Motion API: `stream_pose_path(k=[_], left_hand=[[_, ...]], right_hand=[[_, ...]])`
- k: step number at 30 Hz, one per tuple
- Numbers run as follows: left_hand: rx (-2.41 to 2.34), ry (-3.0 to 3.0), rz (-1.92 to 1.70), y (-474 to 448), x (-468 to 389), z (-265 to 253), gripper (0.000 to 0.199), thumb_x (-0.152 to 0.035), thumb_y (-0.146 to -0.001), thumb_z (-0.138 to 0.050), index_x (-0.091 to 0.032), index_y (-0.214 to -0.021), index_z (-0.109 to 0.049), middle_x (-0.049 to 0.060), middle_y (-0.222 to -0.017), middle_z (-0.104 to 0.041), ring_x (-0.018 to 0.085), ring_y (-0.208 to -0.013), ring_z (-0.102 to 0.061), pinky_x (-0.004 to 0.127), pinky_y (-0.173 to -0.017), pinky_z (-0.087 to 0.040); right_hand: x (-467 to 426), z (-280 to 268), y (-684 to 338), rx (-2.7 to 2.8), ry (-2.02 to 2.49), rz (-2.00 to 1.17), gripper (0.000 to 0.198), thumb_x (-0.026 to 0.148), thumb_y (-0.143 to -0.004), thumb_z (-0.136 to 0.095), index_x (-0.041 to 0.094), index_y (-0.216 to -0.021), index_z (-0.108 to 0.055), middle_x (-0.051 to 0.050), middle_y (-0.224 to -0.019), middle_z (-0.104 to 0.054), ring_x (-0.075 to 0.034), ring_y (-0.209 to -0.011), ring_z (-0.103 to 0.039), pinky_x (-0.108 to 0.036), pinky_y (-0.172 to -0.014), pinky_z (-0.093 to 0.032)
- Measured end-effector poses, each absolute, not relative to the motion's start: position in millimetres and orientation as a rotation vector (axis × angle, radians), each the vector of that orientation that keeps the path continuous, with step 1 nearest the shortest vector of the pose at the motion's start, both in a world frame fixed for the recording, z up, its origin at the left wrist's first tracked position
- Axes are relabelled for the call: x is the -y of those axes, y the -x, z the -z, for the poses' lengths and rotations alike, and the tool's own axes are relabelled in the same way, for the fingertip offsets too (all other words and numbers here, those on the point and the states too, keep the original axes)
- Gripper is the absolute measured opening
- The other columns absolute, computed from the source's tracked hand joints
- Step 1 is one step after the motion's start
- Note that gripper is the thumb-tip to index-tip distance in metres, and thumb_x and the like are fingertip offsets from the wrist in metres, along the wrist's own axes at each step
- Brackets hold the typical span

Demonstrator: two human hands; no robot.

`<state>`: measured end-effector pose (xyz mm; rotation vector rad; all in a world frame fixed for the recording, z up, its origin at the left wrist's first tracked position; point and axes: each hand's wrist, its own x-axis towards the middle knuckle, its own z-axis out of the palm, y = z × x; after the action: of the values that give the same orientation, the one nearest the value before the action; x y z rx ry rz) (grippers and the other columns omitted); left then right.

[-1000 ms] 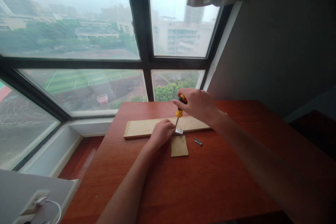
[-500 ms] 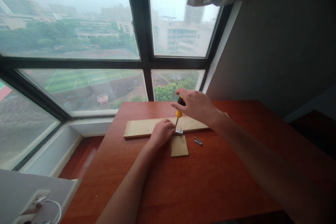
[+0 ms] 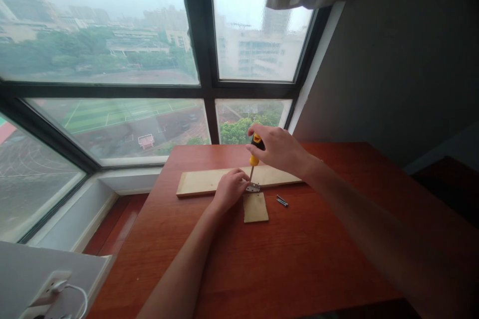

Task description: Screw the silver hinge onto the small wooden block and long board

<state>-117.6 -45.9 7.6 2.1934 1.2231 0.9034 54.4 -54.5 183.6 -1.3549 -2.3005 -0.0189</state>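
My right hand (image 3: 279, 149) grips the yellow and black handle of a screwdriver (image 3: 254, 154), held nearly upright. Its tip meets a small metal hinge (image 3: 254, 188) that joins a long pale wooden board (image 3: 202, 181) to a small square wooden piece (image 3: 255, 208). My left hand (image 3: 229, 188) rests on the board just left of the hinge, fingers curled against the screwdriver shaft. Two loose screws (image 3: 282, 201) lie on the red-brown table (image 3: 292, 259) right of the small piece.
A big window with dark frames (image 3: 204, 60) rises behind the table's far edge. A grey wall (image 3: 392, 60) stands to the right. A white socket with a plugged cable (image 3: 56, 289) sits at the lower left. A dark surface (image 3: 449, 184) adjoins the table's right side.
My right hand has turned slightly on the screwdriver handle and lifted a little. My left hand and the wooden pieces have stayed in place.
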Motion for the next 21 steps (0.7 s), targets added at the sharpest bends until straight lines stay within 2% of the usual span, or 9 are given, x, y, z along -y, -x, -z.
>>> stream_pose_path(k=[5, 12, 17, 21], left_hand=[[-1.166, -2.195, -0.94, 117, 46, -6, 0.005, -0.023, -0.082, -0.062, -0.019, -0.083, -0.066, 0.004, -0.091, -0.064, 0.014, -0.075, -0.06, 0.027, -0.074, -0.049], [-1.124, -2.189, -0.993, 116, 46, -6, 0.007, -0.015, -0.08, -0.059, -0.019, -0.083, -0.065, 0.004, -0.092, -0.063, 0.014, -0.078, -0.06, 0.026, -0.075, -0.048], [-1.156, -2.14, -0.966, 116, 46, -5, 0.007, -0.014, -0.08, -0.057, -0.019, -0.083, -0.061, 0.001, -0.081, -0.063, 0.014, -0.073, -0.059, 0.025, -0.069, -0.046], [-1.168, -2.119, -0.95, 115, 47, -7, 0.007, -0.015, -0.082, -0.056, -0.019, -0.085, -0.06, 0.0, -0.078, -0.063, 0.014, -0.07, -0.058, 0.024, -0.067, -0.045]], right_hand=[[54, -182, -57, 2.269, 1.273, -0.065, 0.027, 0.026, -0.081, -0.054, 0.021, -0.107, -0.056, -0.003, -0.09, -0.065, -0.017, -0.074, -0.057, -0.029, -0.066, -0.038], [55, -181, -63, 2.221, 1.224, -0.093, 0.027, 0.025, -0.079, -0.057, 0.022, -0.105, -0.058, -0.001, -0.086, -0.063, -0.015, -0.069, -0.054, -0.027, -0.062, -0.037], [57, -182, -67, 2.194, 1.171, -0.116, 0.029, 0.024, -0.078, -0.058, 0.022, -0.106, -0.058, 0.0, -0.086, -0.063, -0.014, -0.068, -0.055, -0.027, -0.065, -0.039], [59, -183, -70, 2.142, 1.179, -0.124, 0.025, 0.029, -0.081, -0.06, 0.022, -0.105, -0.059, 0.0, -0.085, -0.064, -0.015, -0.069, -0.057, -0.027, -0.066, -0.041]])
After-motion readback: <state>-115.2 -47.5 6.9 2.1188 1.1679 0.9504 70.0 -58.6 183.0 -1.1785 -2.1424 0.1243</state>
